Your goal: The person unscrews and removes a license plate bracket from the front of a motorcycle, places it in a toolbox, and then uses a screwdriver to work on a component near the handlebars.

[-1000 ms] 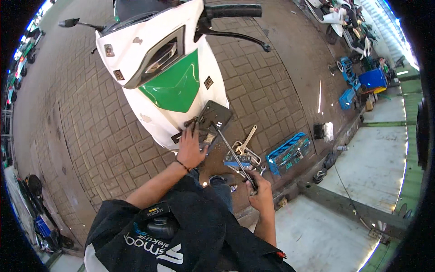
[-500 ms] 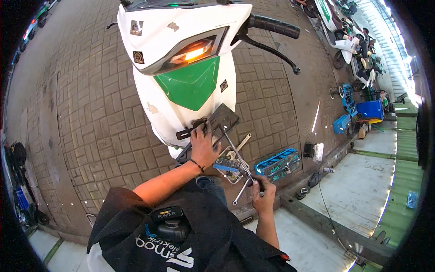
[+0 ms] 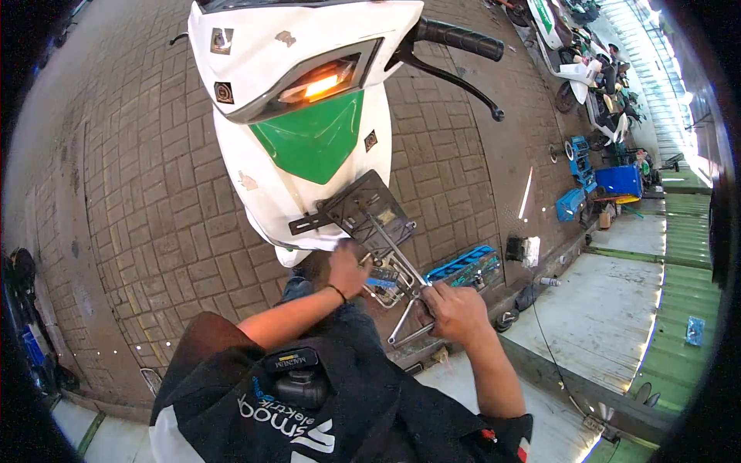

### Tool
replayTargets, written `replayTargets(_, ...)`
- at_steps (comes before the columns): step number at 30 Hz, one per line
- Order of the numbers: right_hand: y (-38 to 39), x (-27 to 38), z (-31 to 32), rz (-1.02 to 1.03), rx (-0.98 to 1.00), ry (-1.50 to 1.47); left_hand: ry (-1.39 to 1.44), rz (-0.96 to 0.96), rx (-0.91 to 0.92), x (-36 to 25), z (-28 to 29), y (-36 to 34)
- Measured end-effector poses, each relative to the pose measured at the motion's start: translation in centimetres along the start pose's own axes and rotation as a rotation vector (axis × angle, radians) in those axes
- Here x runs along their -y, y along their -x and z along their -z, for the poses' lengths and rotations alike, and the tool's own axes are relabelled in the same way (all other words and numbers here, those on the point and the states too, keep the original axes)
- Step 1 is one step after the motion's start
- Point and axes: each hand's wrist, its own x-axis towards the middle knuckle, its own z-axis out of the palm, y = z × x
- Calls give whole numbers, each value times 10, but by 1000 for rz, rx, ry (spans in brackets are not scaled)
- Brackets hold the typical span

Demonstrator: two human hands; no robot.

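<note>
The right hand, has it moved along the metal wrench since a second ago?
Cannot tell. The right hand grips the long metal wrench near its lower end, as before; the head camera shifted, so the small change is unclear.

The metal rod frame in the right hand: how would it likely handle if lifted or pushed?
The metal rod frame looks stiff, its bars keeping straight under the right hand. Probably light, being open thin tubing. Bare shiny metal may slip; the left hand steadies near the black plate.

Under me the floor [image 3: 154, 201] is grey interlocking brick paving. My white and green scooter [image 3: 301, 131] stands on it. To my right a blue plastic tray [image 3: 463, 266] lies by the kerb, with blue crates [image 3: 610, 181] farther off on the bricks.
</note>
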Motion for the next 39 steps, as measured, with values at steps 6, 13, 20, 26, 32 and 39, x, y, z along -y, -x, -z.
replayTargets(6, 14, 18, -36, -235, -434, -426, 521, 81, -228, 20, -1, -9)
replayTargets(13, 30, 29, -68, -1137, -608, -1626, 444, -25, -184, 49, -20, -56)
replayTargets(20, 12, -13, 7, -118, 69, -78, 311, -15, -147, 38, 22, -46)
replayTargets(26, 4, -23, -1, -230, -247, -334, 488, -64, -342, 29, 31, -27)
replayTargets(32, 8, 2, -6, -249, -105, -226, 436, 185, -104, 28, 0, -27)
replayTargets(39, -31, 3, 37, -86, -38, -134, 348, 110, -219, 41, -26, -23)
